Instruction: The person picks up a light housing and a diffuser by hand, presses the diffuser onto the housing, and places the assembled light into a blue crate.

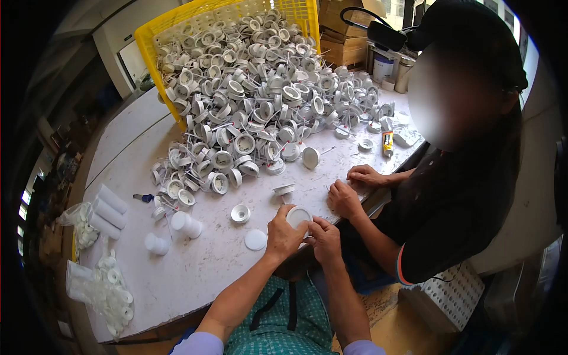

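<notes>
Between my two hands is a white round cap [299,216], its flat face turned upward. My left hand [283,234] wraps round its left side, thumb along the lower edge. The fingers of my right hand [325,238] are closed at its lower right rim. Just beyond my left hand stands a white round fitting [283,190] with a stem. A flat white disc [255,239] lies left of my left hand, and a white ring-shaped housing [240,213] sits behind it.
A yellow crate [155,65] lies tipped, spilling a large pile of white fittings [248,106] over the table [195,266]. Disc stacks [186,225], white rolls [107,212] and bagged rings [112,290] stand left. A co-worker [467,118] sits right, near a yellow tube [387,144].
</notes>
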Tool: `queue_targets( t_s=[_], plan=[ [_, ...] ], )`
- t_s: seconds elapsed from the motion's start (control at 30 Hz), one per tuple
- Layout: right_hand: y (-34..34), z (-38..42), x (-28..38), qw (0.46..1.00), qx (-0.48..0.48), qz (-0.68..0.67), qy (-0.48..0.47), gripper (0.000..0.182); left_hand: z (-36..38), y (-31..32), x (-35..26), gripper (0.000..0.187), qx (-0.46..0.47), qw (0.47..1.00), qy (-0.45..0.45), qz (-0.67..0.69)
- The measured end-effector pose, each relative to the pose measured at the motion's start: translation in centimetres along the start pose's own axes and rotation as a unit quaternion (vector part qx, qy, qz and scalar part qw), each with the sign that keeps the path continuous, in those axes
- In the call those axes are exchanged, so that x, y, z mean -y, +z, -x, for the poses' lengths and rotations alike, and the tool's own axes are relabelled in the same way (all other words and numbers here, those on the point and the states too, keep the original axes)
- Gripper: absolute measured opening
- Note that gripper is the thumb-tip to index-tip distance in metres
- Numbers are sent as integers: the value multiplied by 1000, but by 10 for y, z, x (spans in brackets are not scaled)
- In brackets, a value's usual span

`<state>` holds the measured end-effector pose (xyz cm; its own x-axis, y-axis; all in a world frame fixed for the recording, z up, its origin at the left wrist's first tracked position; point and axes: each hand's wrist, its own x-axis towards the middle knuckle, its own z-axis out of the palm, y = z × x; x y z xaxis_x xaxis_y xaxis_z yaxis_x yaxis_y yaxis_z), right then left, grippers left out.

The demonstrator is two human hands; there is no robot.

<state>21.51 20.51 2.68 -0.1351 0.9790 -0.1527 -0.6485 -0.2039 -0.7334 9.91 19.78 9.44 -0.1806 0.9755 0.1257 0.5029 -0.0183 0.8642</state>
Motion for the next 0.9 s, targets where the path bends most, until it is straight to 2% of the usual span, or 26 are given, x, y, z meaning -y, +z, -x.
queue_targets(
  t_s=[0.2, 0.27, 0.33, 0.43, 0.53, 0.57, 0.77, 0.83, 0.87, 0.9],
  plan=[
    [11, 5, 6, 999, -33, 7, 12, 30, -2, 5, 12, 45, -23, 1000, 19, -2],
    [2, 4, 3, 997, -44, 67, 11, 31, -2, 0, 4, 47, 12, 1000, -6, 12],
    [-3, 7, 2, 997, -48, 57, 10, 32, 5, -6, -4, 50, 35, 999, 11, 13],
    [-2, 24, 10, 997, -10, 61, -38, 33, 19, -12, -11, 55, 60, 997, 13, 45],
    [2, 41, 20, 991, -6, 123, -56, 33, 33, -19, -24, 56, 65, 996, 16, 62],
    [3, 43, 18, 991, -8, 105, -80, 32, 36, -20, -26, 56, 66, 995, 18, 68],
    [7, 57, 18, 985, -39, 151, -78, 31, 49, -23, -27, 53, 59, 994, 25, 85],
    [6, 55, 15, 985, -36, 139, -94, 31, 52, -19, -15, 53, 37, 994, 66, 75],
    [8, 58, 9, 987, -33, 124, -97, 31, 51, -19, -17, 53, 37, 995, 55, 69],
    [6, 58, 6, 982, -48, 163, -88, 30, 52, -20, -19, 52, 41, 995, 43, 75]
  ],
)
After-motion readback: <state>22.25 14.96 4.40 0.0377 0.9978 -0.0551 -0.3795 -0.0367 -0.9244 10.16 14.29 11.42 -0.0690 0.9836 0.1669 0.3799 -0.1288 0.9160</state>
